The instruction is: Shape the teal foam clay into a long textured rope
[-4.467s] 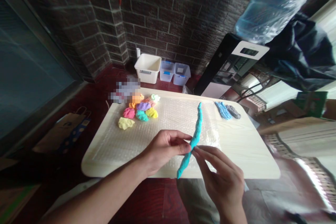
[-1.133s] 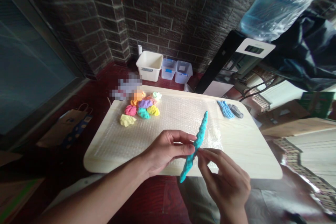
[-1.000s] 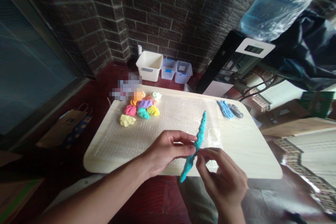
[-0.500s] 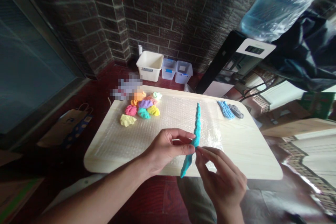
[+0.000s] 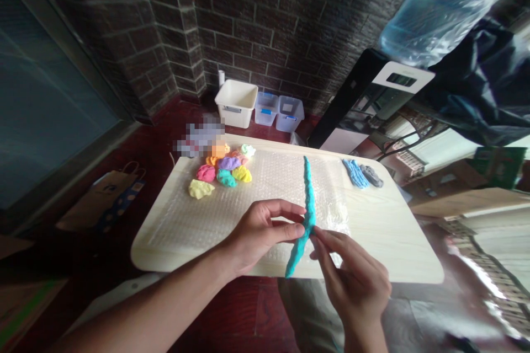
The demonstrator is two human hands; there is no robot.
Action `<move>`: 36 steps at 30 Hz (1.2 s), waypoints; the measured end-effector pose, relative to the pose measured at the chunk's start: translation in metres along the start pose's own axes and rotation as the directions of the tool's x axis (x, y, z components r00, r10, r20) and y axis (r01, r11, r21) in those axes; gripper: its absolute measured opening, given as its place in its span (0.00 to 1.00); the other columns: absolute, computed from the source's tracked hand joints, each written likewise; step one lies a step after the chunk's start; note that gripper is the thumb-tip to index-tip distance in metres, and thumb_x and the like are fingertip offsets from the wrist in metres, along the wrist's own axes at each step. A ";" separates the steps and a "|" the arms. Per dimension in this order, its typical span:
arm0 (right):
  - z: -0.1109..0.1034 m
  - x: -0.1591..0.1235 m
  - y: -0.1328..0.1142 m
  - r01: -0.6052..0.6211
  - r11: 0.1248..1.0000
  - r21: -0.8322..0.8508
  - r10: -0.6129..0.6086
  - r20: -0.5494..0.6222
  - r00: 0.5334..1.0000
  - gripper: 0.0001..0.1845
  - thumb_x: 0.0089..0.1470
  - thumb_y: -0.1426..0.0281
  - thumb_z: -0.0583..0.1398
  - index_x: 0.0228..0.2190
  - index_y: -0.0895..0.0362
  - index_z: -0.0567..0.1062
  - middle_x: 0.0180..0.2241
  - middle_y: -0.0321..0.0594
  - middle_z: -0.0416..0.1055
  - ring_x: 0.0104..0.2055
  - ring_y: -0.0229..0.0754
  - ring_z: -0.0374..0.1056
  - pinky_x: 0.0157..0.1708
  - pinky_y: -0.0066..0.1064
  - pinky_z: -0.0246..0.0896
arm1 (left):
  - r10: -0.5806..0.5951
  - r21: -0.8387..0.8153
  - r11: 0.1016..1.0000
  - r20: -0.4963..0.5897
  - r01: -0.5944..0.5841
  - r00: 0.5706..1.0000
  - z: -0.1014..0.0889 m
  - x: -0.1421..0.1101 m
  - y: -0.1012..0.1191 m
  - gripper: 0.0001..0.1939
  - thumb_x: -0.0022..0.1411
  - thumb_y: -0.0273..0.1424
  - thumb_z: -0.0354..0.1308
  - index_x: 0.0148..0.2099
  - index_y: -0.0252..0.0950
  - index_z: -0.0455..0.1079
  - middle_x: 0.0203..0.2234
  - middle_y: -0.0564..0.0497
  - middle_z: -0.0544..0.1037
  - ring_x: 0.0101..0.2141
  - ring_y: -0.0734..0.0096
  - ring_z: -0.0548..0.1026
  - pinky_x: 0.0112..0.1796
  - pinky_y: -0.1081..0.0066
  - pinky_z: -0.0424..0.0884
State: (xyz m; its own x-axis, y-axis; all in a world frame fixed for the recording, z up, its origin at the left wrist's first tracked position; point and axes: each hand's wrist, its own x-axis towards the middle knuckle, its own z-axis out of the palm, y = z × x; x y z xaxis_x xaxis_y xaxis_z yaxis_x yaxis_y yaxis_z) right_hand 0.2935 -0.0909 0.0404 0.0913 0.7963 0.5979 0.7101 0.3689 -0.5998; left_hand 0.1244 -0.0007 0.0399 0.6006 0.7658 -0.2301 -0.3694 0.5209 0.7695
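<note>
A long teal strip of modelling clay [image 5: 309, 193], lumpy and tapered at both ends, is held up over the near edge of the table. My left hand [image 5: 265, 231] pinches it below the middle, thumb and fingertips on its left side. From the right, my right hand [image 5: 351, 270] grips the same strip between thumb and index finger, just under the left fingertips. The lower end of the strip hangs free and slants to the left. On the far left of the table lie several soft clay lumps, among them a pale yellow one [image 5: 201, 188], a purple one [image 5: 229, 162] and a teal one [image 5: 226, 178].
Bubble wrap [image 5: 190, 226] covers much of the pale wooden table [image 5: 397, 242]. Blue clay strands [image 5: 355, 173] and a grey clay piece [image 5: 371, 175] lie at the right. Behind stand a cream bin [image 5: 236, 105], two clear boxes [image 5: 289, 114] and a water dispenser [image 5: 348, 99].
The strip's upper end has swung slightly left, and its lower part bends more. My right fingers have shifted a little along its right side; my left hand still holds it.
</note>
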 end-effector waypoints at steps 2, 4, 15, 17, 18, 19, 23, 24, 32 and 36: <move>-0.001 0.002 0.000 0.044 0.999 -0.016 -0.044 0.017 0.999 0.15 0.59 0.80 0.65 0.45 0.54 0.83 0.36 0.38 0.82 0.30 0.38 0.79 0.31 0.27 0.75 | 0.018 0.032 0.999 0.002 -0.018 1.000 -0.001 0.000 0.000 0.18 0.51 0.28 0.76 0.44 0.32 0.81 0.36 0.46 0.84 0.36 0.69 0.81 0.41 0.69 0.74; -0.001 0.003 -0.001 0.070 0.996 -0.057 -0.068 0.022 0.997 0.14 0.60 0.81 0.65 0.44 0.54 0.82 0.37 0.39 0.82 0.32 0.38 0.79 0.33 0.27 0.75 | 0.022 0.030 0.999 0.009 -0.022 1.000 -0.002 0.000 -0.001 0.19 0.49 0.27 0.77 0.44 0.32 0.81 0.37 0.46 0.84 0.36 0.69 0.80 0.41 0.69 0.74; 0.004 0.003 -0.005 0.078 0.986 -0.151 -0.086 -0.048 0.995 0.11 0.58 0.80 0.65 0.41 0.55 0.79 0.33 0.38 0.79 0.30 0.37 0.76 0.33 0.28 0.72 | 0.057 0.045 0.997 0.050 -0.060 0.997 -0.001 -0.001 -0.004 0.25 0.44 0.23 0.78 0.46 0.31 0.79 0.38 0.45 0.84 0.36 0.70 0.80 0.40 0.68 0.76; 0.002 0.004 -0.004 0.101 0.984 -0.147 -0.107 -0.040 0.993 0.14 0.58 0.81 0.66 0.45 0.55 0.80 0.36 0.39 0.80 0.31 0.37 0.77 0.33 0.28 0.74 | 0.086 0.050 0.995 0.042 -0.088 0.995 -0.001 0.001 -0.005 0.24 0.43 0.23 0.78 0.45 0.31 0.79 0.37 0.45 0.84 0.36 0.69 0.80 0.40 0.67 0.77; 0.001 0.005 -0.003 0.121 0.980 -0.158 -0.127 -0.033 0.991 0.16 0.58 0.81 0.66 0.46 0.54 0.81 0.37 0.39 0.81 0.33 0.38 0.78 0.34 0.28 0.75 | 0.095 0.054 0.994 0.036 -0.097 0.995 -0.002 0.001 -0.006 0.24 0.43 0.23 0.78 0.45 0.31 0.79 0.36 0.45 0.84 0.36 0.69 0.80 0.41 0.67 0.77; 0.001 0.005 -0.002 0.144 0.974 -0.173 -0.150 -0.026 0.988 0.17 0.58 0.81 0.66 0.46 0.53 0.81 0.38 0.40 0.82 0.34 0.39 0.80 0.35 0.28 0.75 | 0.102 0.060 0.993 0.030 -0.103 0.994 -0.003 0.002 -0.006 0.25 0.43 0.23 0.78 0.45 0.31 0.79 0.36 0.45 0.84 0.36 0.69 0.80 0.40 0.67 0.77; -0.001 0.005 -0.001 0.190 0.955 -0.226 -0.194 0.004 0.981 0.16 0.59 0.81 0.66 0.46 0.53 0.82 0.38 0.39 0.83 0.36 0.39 0.82 0.37 0.27 0.76 | 0.090 0.081 0.993 0.015 -0.091 0.996 -0.005 0.003 -0.007 0.26 0.41 0.24 0.79 0.46 0.31 0.79 0.36 0.45 0.83 0.36 0.68 0.79 0.40 0.66 0.77; -0.001 0.005 -0.002 0.192 0.953 -0.235 -0.195 0.010 0.981 0.15 0.59 0.81 0.66 0.45 0.53 0.82 0.38 0.39 0.84 0.36 0.39 0.82 0.37 0.26 0.76 | 0.085 0.085 0.993 0.014 -0.086 0.996 -0.005 0.002 -0.007 0.27 0.41 0.24 0.79 0.46 0.31 0.79 0.36 0.45 0.83 0.36 0.67 0.79 0.40 0.66 0.77; 0.005 0.005 -0.006 0.111 0.956 -0.270 -0.117 -0.007 0.993 0.08 0.60 0.78 0.64 0.38 0.54 0.79 0.31 0.35 0.79 0.27 0.35 0.75 0.30 0.26 0.70 | 0.089 0.129 0.987 0.037 -0.094 0.995 -0.004 0.000 -0.007 0.24 0.45 0.24 0.77 0.47 0.32 0.80 0.40 0.43 0.84 0.39 0.64 0.81 0.44 0.64 0.76; 0.005 0.005 -0.004 0.023 0.983 -0.183 -0.027 -0.021 0.999 0.06 0.60 0.77 0.65 0.39 0.55 0.79 0.31 0.36 0.78 0.28 0.36 0.75 0.32 0.27 0.71 | 0.114 0.129 0.985 0.041 -0.119 0.993 -0.003 0.001 -0.007 0.23 0.47 0.23 0.76 0.47 0.32 0.79 0.41 0.42 0.84 0.40 0.65 0.81 0.45 0.65 0.76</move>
State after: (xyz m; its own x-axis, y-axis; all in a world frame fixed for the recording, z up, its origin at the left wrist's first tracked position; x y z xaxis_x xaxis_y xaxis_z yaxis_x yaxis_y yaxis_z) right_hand 0.2875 -0.0858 0.0432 0.0868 0.7760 0.6248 0.8278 0.2927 -0.4786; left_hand 0.1255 -0.0025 0.0329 0.5829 0.8042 -0.1162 -0.3433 0.3734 0.8618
